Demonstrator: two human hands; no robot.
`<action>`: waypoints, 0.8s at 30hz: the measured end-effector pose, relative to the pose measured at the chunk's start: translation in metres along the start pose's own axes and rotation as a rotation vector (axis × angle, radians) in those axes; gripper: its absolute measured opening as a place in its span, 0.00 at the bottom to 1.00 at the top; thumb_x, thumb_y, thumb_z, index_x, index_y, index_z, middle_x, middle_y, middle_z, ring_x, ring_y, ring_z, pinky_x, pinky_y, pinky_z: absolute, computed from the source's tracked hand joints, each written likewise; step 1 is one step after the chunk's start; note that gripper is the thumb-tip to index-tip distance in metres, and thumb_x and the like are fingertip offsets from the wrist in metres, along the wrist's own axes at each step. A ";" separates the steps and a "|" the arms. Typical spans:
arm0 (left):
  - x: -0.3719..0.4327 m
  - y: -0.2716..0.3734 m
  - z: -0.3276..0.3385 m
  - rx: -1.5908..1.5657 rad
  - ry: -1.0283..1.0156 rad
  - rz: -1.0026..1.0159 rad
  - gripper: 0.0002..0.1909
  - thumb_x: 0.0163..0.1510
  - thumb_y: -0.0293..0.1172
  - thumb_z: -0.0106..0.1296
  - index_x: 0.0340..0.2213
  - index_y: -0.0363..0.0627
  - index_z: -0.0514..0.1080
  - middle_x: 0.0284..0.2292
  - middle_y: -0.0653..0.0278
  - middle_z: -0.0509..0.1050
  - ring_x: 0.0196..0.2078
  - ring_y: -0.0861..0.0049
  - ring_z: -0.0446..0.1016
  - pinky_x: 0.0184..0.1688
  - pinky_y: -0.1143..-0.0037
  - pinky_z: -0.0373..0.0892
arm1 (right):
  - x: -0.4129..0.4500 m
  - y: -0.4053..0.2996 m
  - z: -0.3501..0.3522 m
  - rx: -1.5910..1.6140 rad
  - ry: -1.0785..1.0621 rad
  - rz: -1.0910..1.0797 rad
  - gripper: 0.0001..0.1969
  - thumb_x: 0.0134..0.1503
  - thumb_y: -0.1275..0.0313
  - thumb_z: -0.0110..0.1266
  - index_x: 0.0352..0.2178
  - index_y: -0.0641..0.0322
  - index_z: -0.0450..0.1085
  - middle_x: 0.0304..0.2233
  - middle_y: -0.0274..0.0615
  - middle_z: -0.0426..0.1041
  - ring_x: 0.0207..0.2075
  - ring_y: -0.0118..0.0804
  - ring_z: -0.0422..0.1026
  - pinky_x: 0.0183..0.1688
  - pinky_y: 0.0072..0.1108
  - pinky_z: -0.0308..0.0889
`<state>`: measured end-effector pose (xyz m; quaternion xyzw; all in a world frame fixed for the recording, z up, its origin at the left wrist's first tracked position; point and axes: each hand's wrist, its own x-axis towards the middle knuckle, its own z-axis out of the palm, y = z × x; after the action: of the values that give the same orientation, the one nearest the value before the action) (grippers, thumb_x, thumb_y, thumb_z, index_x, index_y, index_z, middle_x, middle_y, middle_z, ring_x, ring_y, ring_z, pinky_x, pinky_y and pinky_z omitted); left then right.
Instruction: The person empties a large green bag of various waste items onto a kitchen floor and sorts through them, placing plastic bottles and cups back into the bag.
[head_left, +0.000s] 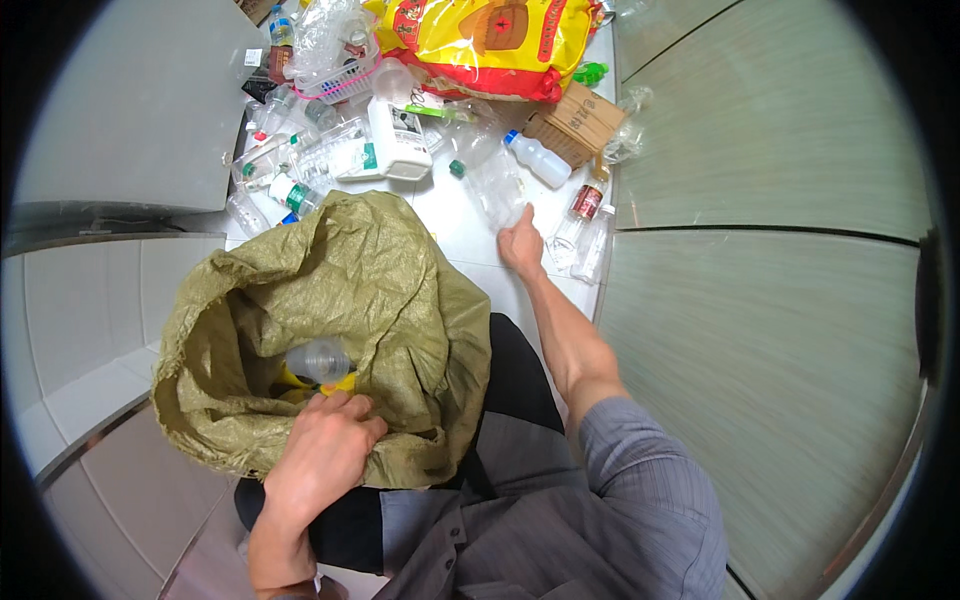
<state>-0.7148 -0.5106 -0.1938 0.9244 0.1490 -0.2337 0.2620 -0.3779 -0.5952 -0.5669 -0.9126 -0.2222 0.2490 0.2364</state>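
Observation:
My left hand (328, 442) grips the near rim of an olive woven plastic sack (405, 300), which stands wide-mouthed before me. Inside the sack lie a clear plastic container (321, 361) and something yellow. My right hand (521, 241) is out over the tiled floor, its fingers closed on the near end of a clear plastic bottle (496, 187); the exact grip is partly hidden. Just beyond is a whitish bottle with a blue cap (538, 159). Right of this hand lie a clear bottle with a red label (587, 202) and another clear bottle (594, 247).
Farther off are a white jug (400, 141), a cardboard box (576, 124), a large yellow and red bag (487, 45) and a white plastic basket (341, 81). Several clear bottles, one with a green-and-white label (292, 193), lie beyond the sack. Greenish cabinet doors (750, 150) border the right side.

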 end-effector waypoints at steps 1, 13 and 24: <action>-0.003 0.001 0.000 -0.004 0.004 -0.015 0.13 0.40 0.26 0.53 0.32 0.44 0.79 0.36 0.60 0.76 0.42 0.64 0.73 0.45 0.69 0.69 | -0.017 -0.010 0.000 0.161 -0.073 -0.007 0.40 0.49 0.70 0.55 0.60 0.72 0.47 0.33 0.59 0.76 0.37 0.54 0.77 0.41 0.39 0.71; -0.050 0.021 0.009 -0.037 0.165 0.056 0.10 0.43 0.25 0.53 0.30 0.42 0.77 0.23 0.52 0.75 0.30 0.55 0.76 0.31 0.62 0.71 | -0.163 -0.083 -0.117 0.248 -0.054 -0.813 0.36 0.50 0.81 0.54 0.62 0.57 0.57 0.27 0.40 0.71 0.27 0.34 0.72 0.31 0.25 0.68; -0.080 0.028 -0.005 -0.454 -0.011 0.494 0.06 0.39 0.20 0.52 0.23 0.33 0.66 0.23 0.50 0.70 0.31 0.50 0.72 0.32 0.63 0.67 | -0.296 -0.242 0.003 -0.165 -0.173 -1.238 0.16 0.55 0.73 0.49 0.46 0.65 0.67 0.23 0.45 0.71 0.24 0.47 0.74 0.24 0.39 0.69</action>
<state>-0.7700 -0.5424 -0.1373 0.8493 -0.0328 -0.1289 0.5109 -0.6797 -0.5583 -0.3346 -0.6066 -0.7460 0.1212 0.2467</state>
